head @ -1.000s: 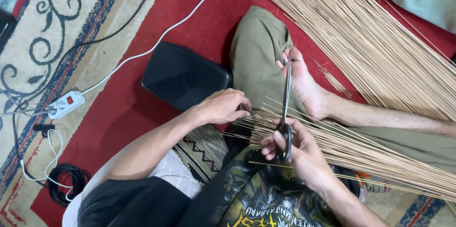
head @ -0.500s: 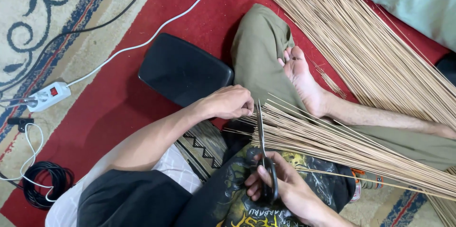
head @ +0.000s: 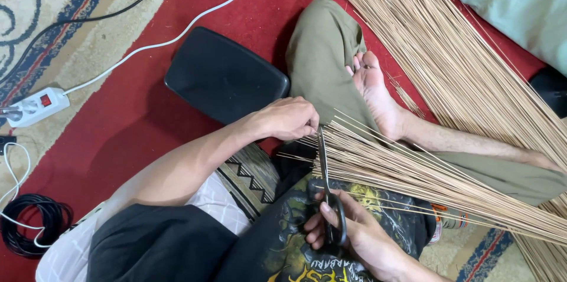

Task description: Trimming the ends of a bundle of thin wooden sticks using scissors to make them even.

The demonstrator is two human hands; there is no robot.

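Scissors at the ends of a stick bundle

Scissors (head: 326,196), black-handled, stand with blades pointing up across the cut ends of a bundle of thin tan sticks (head: 413,173) lying over the person's lap. Right hand (head: 354,232) has its grip threaded through the handle loops; the blades look nearly together. Left hand (head: 286,118) pinches the bundle's ends just beside the blade tips. Behind lie a black cushion (head: 224,75), a large stick pile (head: 449,51), a red carpet (head: 118,122) and a white power strip (head: 35,106).
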